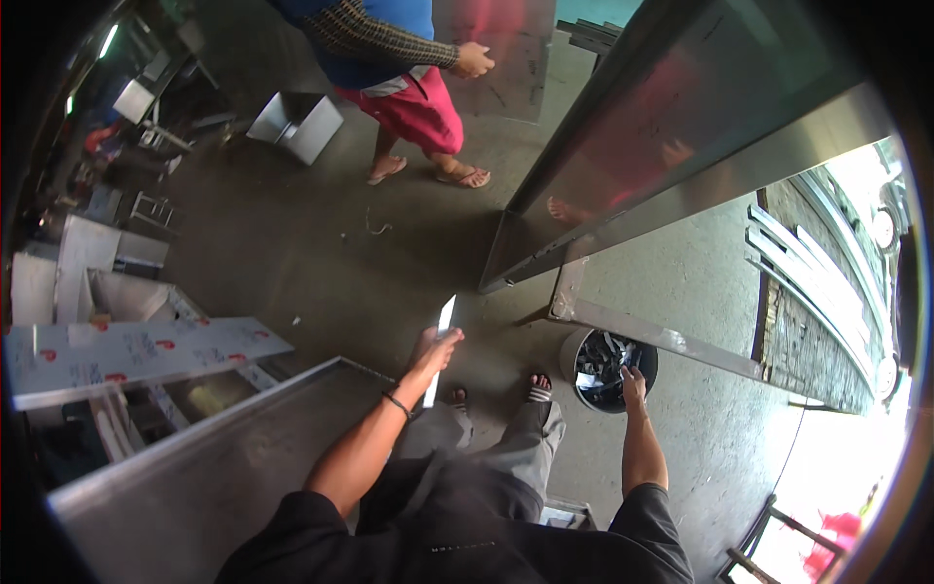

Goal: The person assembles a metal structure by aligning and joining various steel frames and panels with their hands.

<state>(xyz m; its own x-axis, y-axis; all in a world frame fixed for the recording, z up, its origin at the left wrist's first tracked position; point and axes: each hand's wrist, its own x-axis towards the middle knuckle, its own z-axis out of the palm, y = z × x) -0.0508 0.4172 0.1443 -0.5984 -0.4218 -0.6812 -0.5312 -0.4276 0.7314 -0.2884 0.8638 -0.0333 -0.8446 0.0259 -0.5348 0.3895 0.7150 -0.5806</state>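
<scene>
My left hand is closed around a narrow, bright metal strip, held upright and tilted in front of my legs. On my right side, my right hand reaches over the rim into a round bucket. Dark scraps and a few pale pieces fill that bucket. The fingers of this hand look drawn together at the scraps; whatever is in them is too small to make out.
A large sheet-metal panel stands ahead to the right, with a metal frame bar above the bucket. Another person stands beyond. A metal-topped table and film-covered sheet lie left. An open metal box sits on the floor.
</scene>
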